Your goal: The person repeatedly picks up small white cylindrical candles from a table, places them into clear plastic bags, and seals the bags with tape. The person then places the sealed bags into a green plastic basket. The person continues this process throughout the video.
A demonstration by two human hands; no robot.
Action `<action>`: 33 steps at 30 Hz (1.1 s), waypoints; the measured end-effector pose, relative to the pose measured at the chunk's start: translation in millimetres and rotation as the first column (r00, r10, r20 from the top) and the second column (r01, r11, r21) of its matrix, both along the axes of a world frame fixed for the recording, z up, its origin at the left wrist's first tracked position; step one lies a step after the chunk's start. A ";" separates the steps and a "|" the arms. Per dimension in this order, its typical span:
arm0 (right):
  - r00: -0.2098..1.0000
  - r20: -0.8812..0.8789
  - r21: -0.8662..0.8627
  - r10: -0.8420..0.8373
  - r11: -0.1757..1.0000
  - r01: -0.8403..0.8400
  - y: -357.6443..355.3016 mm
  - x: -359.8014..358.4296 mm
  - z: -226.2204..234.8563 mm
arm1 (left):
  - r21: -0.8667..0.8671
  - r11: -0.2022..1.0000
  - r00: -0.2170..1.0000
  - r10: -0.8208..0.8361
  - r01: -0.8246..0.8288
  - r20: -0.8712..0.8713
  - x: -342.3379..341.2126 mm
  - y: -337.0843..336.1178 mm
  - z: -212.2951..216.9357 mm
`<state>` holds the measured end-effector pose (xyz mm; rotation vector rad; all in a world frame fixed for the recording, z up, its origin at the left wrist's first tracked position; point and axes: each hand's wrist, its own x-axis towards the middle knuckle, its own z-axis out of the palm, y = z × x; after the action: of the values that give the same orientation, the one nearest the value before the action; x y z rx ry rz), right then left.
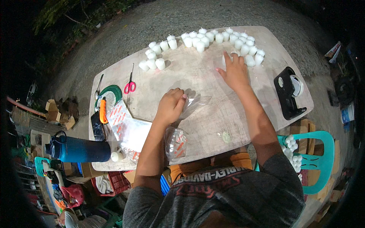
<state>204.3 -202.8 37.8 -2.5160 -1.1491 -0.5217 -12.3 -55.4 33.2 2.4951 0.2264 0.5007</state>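
Several small white votive candles (200,46) with short wicks stand in loose rows along the far side of the table. My right hand (235,72) reaches in among those on the right, its fingers apart and stretched forward. White candle shapes show partly behind the fingertips; whether the fingers touch one is hard to make out. Near the table's middle, my left hand (171,104) is closed on a clear plastic bag (195,104), which sticks out to the right of the fist. By my left forearm lies another clear plastic bag (176,142) with orange print.
On the table's left are pink-handled scissors (130,87), an orange cutter (103,110), a green tape roll (117,91), printed plastic packaging (127,127) and a blue bottle (81,149). A black tape dispenser (285,95) sits at right. More white candles rest on a teal chair (323,163).
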 end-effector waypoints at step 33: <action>0.331 -0.772 0.448 0.542 0.834 -0.321 -0.8 -31.5 -19.3 | -0.208 0.972 0.994 -0.107 0.111 0.028 -14.2 6.8 -1.9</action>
<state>172.8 -203.6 18.5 -1.6623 -1.1164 0.7422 -26.5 -48.6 31.3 2.2832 0.1274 0.4286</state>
